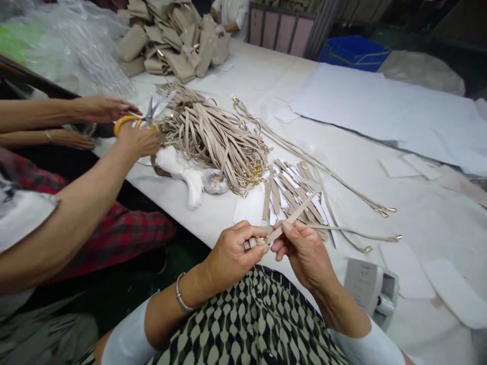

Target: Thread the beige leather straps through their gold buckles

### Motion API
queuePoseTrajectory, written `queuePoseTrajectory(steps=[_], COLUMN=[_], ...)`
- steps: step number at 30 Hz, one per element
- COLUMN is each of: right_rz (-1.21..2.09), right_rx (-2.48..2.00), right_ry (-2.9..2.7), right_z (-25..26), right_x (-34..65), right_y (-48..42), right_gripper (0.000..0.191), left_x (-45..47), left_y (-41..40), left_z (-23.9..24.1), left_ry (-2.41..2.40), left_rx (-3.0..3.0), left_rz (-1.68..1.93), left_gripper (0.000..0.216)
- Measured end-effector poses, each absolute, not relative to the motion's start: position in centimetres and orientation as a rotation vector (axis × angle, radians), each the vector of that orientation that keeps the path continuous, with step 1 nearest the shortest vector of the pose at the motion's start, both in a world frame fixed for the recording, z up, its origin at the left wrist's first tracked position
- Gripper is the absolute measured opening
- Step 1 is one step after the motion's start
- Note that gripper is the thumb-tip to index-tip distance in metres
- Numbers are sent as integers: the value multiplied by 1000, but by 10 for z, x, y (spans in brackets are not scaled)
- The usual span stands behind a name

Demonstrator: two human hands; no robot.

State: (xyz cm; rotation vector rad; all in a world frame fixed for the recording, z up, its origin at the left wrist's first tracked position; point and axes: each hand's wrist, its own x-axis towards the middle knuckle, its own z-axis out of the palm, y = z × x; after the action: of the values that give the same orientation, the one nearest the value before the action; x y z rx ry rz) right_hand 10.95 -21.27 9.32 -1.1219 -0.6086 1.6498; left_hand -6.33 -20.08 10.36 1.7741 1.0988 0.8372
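Observation:
My left hand (232, 251) and my right hand (304, 251) are both closed on a short beige strap piece (292, 219) with a small gold fitting at its near end, held above my lap at the table's front edge. My left fingers pinch the end with the fitting; my right thumb and fingers grip the strap just beyond it. Right behind lies a heap of short beige strap pieces (292, 185) on white paper backings.
A big bundle of long beige straps with gold clasps (216, 137) lies on the white table (418, 203). A co-worker's hand (139, 139) holds yellow-handled scissors (131, 120); another person's hands (99, 107) work beside it. Beige pouches (175, 38) are piled at the back. A grey device (375, 289) sits at my right.

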Motion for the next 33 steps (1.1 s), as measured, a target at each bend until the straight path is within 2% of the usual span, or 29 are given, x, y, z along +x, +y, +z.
queuePoseTrajectory(steps=[10,22,25,29,33], right_rz=[1605,1495,1486,1495,1468], right_rx=[-1154,-1264,-1259,-1242,-1239], right_ry=[-480,-591,-579,-537,-531], right_z=[92,87,87,88,88], right_x=[107,99,98,97,98], right_y=[-210,-215,-215,-214,-213], right_gripper=[28,26,26,27,26], left_x=[-63,-63,-65,-66,-66], left_y=[-201,-201,-201,-201,-202], left_z=[98,98,98,96,92], left_ry=[1075,1163,1197,1150,1112], left_rx=[2008,2346,2257,2219,2201], left_rz=[824,560,676,812,855], left_gripper=[22,22,24,12,14])
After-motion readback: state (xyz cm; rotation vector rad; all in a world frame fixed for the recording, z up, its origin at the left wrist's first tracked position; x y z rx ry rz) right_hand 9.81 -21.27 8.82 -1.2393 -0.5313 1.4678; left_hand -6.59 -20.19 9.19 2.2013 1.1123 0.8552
